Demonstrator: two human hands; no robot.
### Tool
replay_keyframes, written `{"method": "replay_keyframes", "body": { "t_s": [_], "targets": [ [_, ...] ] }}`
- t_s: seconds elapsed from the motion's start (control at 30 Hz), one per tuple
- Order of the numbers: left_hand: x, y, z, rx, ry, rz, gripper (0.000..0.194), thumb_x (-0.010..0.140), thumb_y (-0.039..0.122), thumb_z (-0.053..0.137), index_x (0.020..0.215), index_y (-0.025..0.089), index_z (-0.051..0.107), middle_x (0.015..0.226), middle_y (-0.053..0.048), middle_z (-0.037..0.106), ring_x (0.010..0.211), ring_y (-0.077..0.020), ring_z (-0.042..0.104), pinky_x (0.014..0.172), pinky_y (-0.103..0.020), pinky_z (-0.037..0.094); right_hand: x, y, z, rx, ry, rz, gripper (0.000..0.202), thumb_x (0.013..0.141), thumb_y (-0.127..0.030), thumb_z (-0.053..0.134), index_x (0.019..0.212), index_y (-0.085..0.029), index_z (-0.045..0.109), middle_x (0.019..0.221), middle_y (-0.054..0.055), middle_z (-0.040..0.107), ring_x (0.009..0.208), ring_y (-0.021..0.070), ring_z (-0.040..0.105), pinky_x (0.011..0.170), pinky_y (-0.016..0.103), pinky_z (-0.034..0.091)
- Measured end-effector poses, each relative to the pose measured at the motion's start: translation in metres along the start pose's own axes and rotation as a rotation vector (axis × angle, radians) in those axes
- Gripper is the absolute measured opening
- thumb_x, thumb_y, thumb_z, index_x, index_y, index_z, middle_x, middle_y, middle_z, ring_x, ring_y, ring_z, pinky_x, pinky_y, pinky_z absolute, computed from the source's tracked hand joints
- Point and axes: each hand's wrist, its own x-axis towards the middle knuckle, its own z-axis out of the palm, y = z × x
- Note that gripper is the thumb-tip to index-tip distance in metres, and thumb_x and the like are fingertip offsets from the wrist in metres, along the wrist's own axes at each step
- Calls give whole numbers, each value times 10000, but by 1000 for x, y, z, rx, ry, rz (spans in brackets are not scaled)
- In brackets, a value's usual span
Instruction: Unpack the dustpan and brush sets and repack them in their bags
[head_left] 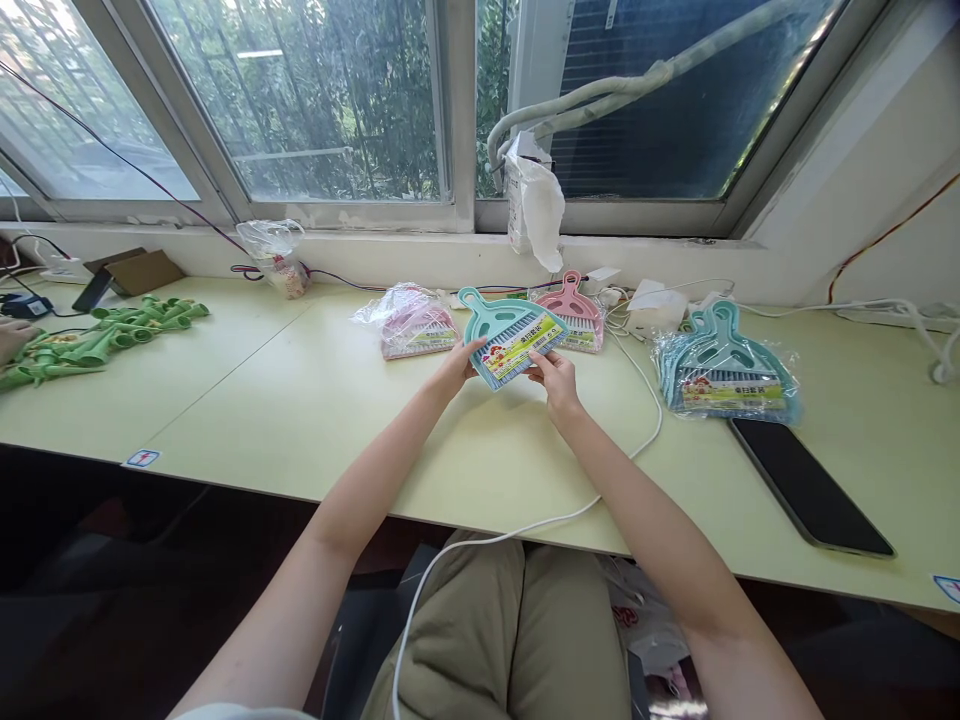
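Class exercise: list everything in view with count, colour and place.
Table: 1, pale yellow, centre
Windows: several panes, grey frames, behind table
Pipes: at least 2, whitish, right window
Paper pack: 1, white, below pipes
Held dustpan-and-brush set: 1, turquoise, centre
Pink sets: at least 2, pink, table's back middle
Bagged sets: several, turquoise, table right
Smartphone: 1, black, front right
Rolled pieces: several, green, table left
Cardboard box: 1, brown, back left
Plastic bag: 1, clear, by windows
Cables: several, white and dark, across table
Stickers: 2, blue-white, front edge
Co-worker's hand: 1, bare, left edge
Trousers: 1 pair, khaki, below table
Left hand: 1, bare, held set's left
Right hand: 1, bare, its lower right
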Motion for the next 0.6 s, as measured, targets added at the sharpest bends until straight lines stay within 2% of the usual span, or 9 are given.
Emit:
{"method": "replay_keyframes", "body": {
  "t_s": [0.07, 0.1, 0.17, 0.23, 0.27, 0.33, 0.4, 0.5, 0.6],
  "targets": [
    [4, 4, -6, 61, 137, 30, 291, 912, 419, 453, 1058, 201, 578, 1050, -90, 691, 961, -230, 680, 819, -390, 563, 0, 0, 0, 3, 16, -5, 262, 669, -417, 736, 812, -205, 679, 832, 28, 757, 673, 169, 703, 624, 256, 459],
    [5, 7, -11, 134, 225, 81, 294, 931, 393, 402, 1075, 205, 575, 1086, -97, 676, 968, -230, 674, 822, -399, 560, 0, 0, 0, 4, 24, -2, 266, 663, -419, 740, 804, -204, 675, 825, 28, 757, 667, 170, 703, 613, 254, 451],
    [4, 13, -24, 413, 478, 276, 252, 902, 268, 443, 1115, 215, 566, 1188, -103, 629, 1047, -236, 637, 894, -411, 527, 0, 1, -1, 5, 37, 9, 263, 655, -414, 744, 791, -203, 668, 810, 27, 756, 654, 172, 704, 599, 251, 437],
    [1, 20, -38, 796, 736, 470, 323, 848, 156, 493, 1154, 222, 567, 1317, -116, 549, 1236, -272, 516, 1026, -451, 431, 1, 1, -1, 6, 39, 14, 254, 655, -402, 741, 790, -201, 665, 811, 26, 758, 647, 171, 706, 594, 246, 427],
    [-1, 22, -46, 958, 840, 525, 377, 829, 122, 505, 1186, 227, 560, 1378, -121, 499, 1305, -295, 442, 1067, -482, 377, 1, 1, -1, 6, 39, 17, 248, 657, -395, 738, 791, -200, 664, 816, 25, 759, 646, 169, 707, 595, 244, 425],
    [-4, 27, -60, 1183, 965, 535, 456, 804, 89, 532, 1240, 226, 540, 1461, -139, 412, 1359, -334, 351, 1093, -533, 300, 1, 1, -1, 2, 31, 27, 234, 663, -380, 727, 798, -198, 666, 828, 26, 761, 651, 168, 711, 600, 242, 425],
    [-5, 29, -72, 1285, 1004, 457, 433, 796, 90, 558, 1215, 202, 561, 1456, -171, 404, 1345, -366, 341, 1074, -559, 275, 0, 1, -1, -9, 18, 36, 222, 670, -372, 718, 799, -199, 669, 834, 28, 762, 670, 172, 717, 605, 244, 428],
    [-6, 30, -82, 1321, 966, 378, 234, 834, 128, 545, 1042, 180, 638, 1321, -186, 509, 1288, -384, 377, 1038, -572, 262, -1, 1, 1, -26, -3, 33, 225, 675, -384, 716, 802, -204, 672, 827, 31, 762, 698, 186, 724, 607, 251, 433],
    [-5, 30, -77, 1338, 891, 471, 197, 872, 144, 490, 939, 204, 665, 1238, -144, 572, 1224, -360, 419, 1002, -541, 289, -2, 1, 3, -41, -6, 27, 237, 675, -400, 719, 801, -204, 672, 814, 33, 759, 689, 186, 720, 609, 256, 436]
  ]
}}
